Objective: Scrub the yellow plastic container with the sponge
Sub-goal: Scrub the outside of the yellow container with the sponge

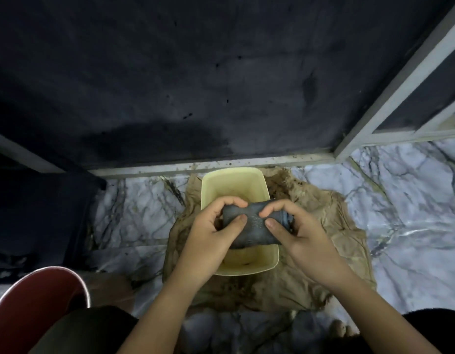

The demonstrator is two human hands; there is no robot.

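Note:
A pale yellow rectangular plastic container (234, 182) stands open side up on a brown cloth on the floor. Above its near half I hold a dark grey sponge (254, 226) with both hands. My left hand (211, 233) grips the sponge's left end, fingers curled over the top and thumb pressed on the front. My right hand (300, 233) grips the right end the same way. The sponge is bunched between the two hands. The hands and sponge hide much of the container's inside.
The dirty brown cloth (310, 264) lies on a white marbled floor (400, 200). A dark wall with a grey frame (211, 164) rises just behind the container. A red bucket rim (75, 279) is at the lower left. My knees and bare toes (341, 328) are at the bottom.

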